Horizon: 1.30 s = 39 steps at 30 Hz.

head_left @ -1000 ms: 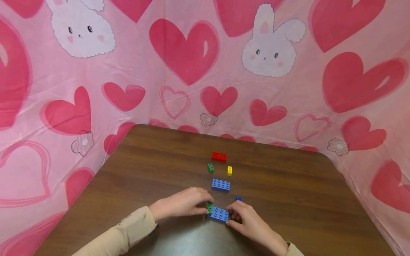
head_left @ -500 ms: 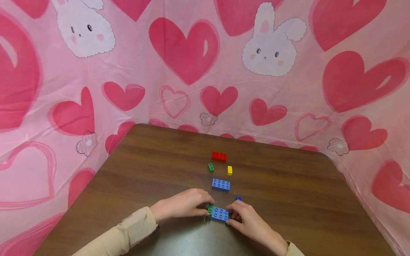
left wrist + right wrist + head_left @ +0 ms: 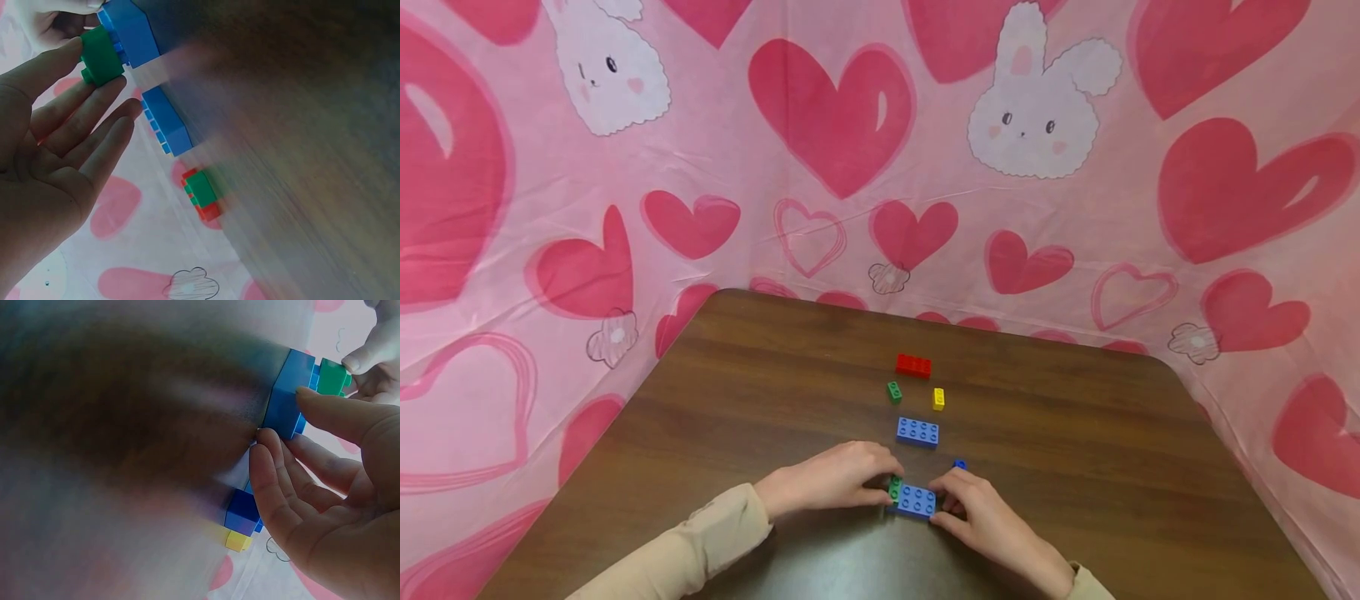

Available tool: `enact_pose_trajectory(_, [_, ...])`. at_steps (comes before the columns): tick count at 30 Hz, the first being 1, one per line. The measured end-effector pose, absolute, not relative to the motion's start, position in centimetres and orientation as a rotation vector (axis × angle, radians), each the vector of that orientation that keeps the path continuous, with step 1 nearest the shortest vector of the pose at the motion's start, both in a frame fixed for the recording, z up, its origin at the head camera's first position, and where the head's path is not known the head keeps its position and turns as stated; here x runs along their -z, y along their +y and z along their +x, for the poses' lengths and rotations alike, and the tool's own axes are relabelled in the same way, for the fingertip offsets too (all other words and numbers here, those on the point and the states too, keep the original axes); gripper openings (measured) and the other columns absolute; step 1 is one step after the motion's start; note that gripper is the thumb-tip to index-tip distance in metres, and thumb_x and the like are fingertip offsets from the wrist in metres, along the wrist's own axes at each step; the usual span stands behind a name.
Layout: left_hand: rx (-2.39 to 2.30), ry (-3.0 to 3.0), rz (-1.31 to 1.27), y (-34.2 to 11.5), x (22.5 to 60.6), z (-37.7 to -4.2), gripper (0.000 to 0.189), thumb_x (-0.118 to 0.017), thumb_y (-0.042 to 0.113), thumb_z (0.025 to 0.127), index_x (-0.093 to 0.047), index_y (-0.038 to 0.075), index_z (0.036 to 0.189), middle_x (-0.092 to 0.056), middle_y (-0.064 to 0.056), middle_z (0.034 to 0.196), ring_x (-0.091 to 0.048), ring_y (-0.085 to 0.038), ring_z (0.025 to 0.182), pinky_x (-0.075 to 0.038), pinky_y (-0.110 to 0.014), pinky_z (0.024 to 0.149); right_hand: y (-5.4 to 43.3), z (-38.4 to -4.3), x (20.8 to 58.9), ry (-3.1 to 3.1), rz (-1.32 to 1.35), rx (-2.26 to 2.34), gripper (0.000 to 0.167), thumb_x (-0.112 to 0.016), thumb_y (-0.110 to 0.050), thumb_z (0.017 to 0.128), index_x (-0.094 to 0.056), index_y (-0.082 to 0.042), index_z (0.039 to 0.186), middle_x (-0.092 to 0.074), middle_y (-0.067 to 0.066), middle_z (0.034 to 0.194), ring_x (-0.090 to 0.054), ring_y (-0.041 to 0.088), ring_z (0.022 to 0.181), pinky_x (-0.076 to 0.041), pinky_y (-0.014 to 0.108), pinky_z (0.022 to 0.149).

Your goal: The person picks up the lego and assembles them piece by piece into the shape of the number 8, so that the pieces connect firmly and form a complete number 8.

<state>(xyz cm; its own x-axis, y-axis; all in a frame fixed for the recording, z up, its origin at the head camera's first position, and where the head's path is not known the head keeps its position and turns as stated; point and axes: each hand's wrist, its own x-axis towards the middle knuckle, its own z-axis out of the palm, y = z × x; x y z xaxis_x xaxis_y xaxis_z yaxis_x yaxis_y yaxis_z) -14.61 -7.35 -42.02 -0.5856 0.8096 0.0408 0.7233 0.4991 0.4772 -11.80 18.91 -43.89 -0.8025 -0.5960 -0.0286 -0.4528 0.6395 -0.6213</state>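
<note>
My left hand (image 3: 838, 475) pinches a small green two-stud brick (image 3: 102, 55) between thumb and fingers. The green brick sits over the left end of a light-blue eight-stud brick (image 3: 917, 501), and in the left wrist view some blue studs show between the two. At the other end my right hand (image 3: 981, 512) holds the light-blue brick on the table, its thumb on the near side in the right wrist view. Just beyond the right hand lies a small dark-blue brick (image 3: 242, 512), mostly hidden by that hand in the head view.
Farther back on the brown wooden table (image 3: 760, 358) lie a second light-blue brick (image 3: 917, 432), a small green brick (image 3: 894, 392), a yellow brick (image 3: 938, 399) and a red brick (image 3: 913, 366). A pink heart-patterned cloth (image 3: 820, 242) hangs behind and beside the table.
The green brick in my left hand has shifted slightly rightward and lines up straighter with the light-blue brick's left end. My right hand has stayed nearly still.
</note>
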Motion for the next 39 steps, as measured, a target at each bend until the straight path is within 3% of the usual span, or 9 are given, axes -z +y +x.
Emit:
enact_pose_trajectory(16, [-0.685,2.52,1.23,-6.91,42.07,-14.92,0.03,-0.07,0.025,0.093,-0.068,0.013,0.121,-0.071,0.006,0.107,-0.061,-0.007,0.086,-0.049,-0.015,0.082,18.85,-11.89,43.82,2.632,-0.859,0.9,0.027,-0.075,-0.018,0.088,-0.067,-0.007,0.112,-0.064,0.001,0.1,-0.056,-0.003,0.079,-0.052,0.015,0.069])
enact_pose_trajectory(23, [-0.71,2.523,1.242,-6.72,42.18,-14.7,0.03,-0.07,0.024,0.093,-0.068,0.012,0.12,-0.072,0.004,0.112,-0.063,-0.004,0.093,-0.052,-0.017,0.088,18.88,-11.9,43.9,2.629,-0.861,0.893,0.028,-0.075,-0.018,0.088,-0.067,-0.006,0.111,-0.065,0.001,0.101,-0.055,-0.004,0.078,-0.052,0.016,0.069])
enact_pose_trajectory(39, [-0.773,2.518,1.256,-6.42,42.44,-14.92,0.026,-0.075,0.023,0.089,-0.071,0.011,0.112,-0.074,0.003,0.107,-0.065,-0.003,0.092,-0.051,-0.013,0.084,18.9,-11.91,43.91,2.622,-0.838,0.89,0.028,-0.076,-0.018,0.087,-0.068,-0.006,0.111,-0.064,0.001,0.1,-0.054,-0.004,0.077,-0.052,0.016,0.069])
